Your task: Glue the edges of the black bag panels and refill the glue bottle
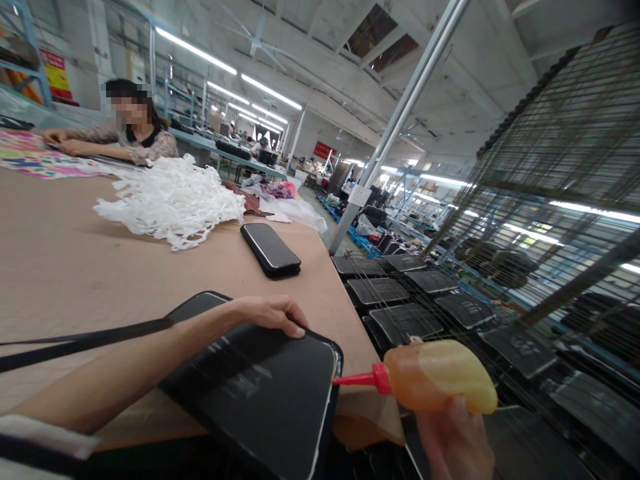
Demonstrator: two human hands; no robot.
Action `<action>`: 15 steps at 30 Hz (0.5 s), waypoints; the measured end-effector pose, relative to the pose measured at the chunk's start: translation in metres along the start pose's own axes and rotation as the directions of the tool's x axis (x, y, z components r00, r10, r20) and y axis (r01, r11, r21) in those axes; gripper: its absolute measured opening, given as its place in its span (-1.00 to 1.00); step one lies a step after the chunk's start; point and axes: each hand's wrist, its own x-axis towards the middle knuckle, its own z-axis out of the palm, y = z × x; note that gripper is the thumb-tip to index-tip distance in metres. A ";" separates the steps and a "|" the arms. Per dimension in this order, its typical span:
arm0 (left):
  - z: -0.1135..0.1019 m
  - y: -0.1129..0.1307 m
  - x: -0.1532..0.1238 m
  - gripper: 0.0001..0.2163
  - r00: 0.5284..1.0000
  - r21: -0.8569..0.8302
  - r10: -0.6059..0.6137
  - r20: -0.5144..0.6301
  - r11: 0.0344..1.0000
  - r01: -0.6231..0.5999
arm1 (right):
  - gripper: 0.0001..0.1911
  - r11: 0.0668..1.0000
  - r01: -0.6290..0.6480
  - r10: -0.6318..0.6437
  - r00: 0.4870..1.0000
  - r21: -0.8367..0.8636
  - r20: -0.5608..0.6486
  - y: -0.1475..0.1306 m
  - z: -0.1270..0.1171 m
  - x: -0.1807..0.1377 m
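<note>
A flat black panel with rounded corners lies tilted over the table's near edge, a whitish line along its right rim. My left hand is closed on the panel's far edge, thumb on top; the other fingertips are partly hidden behind it. A squeeze bottle of yellowish liquid with a red nozzle is tipped sideways in my right hand. The nozzle tip meets the panel's right rim near the far corner. A long black strap runs leftward from behind my left forearm.
Brown covering lies on the table. On it are a black zip case and a heap of white strips. A co-worker sits across at left. To the right, a wire rack stands with several black panels.
</note>
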 end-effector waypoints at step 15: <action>-0.001 -0.007 -0.002 -0.63 0.998 -0.095 -0.051 -0.030 0.994 0.048 | -0.36 1.000 -0.013 0.013 1.000 0.006 0.001 0.010 -0.017 -0.001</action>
